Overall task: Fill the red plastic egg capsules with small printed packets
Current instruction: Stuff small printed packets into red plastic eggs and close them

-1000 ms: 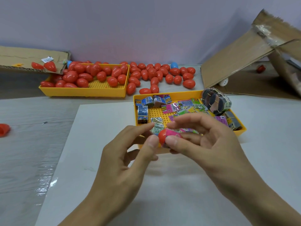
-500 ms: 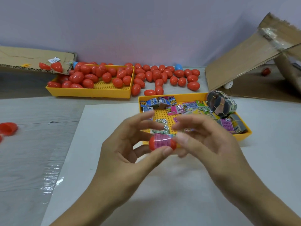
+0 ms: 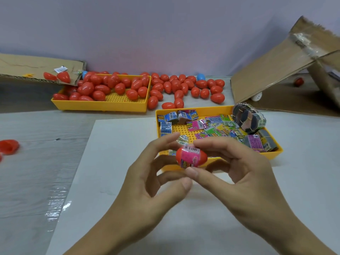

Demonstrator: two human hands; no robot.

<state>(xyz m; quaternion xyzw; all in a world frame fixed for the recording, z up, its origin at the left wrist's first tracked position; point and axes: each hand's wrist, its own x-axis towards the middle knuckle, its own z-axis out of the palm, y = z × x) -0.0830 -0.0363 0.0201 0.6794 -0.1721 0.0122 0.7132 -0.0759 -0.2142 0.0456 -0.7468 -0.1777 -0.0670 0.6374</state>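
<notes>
A red egg capsule with a pink printed packet wrapped at its middle hangs over the near rim of the yellow packet tray. My right hand pinches it, index finger on top and thumb underneath. My left hand is spread beside the egg's left end, with its thumb under my right thumb and its index finger lifted. Whether the left fingers touch the egg is unclear. The tray holds several loose coloured packets.
A second yellow tray at the back left holds several red eggs, and more eggs lie loose behind. A banded packet bundle leans in the packet tray. A red egg half lies far left. Cardboard flaps stand at the right.
The egg has turned and risen slightly, and the pink packet now shows around its middle. My left thumb has slid off the egg to below my right thumb, and my left fingers have spread.
</notes>
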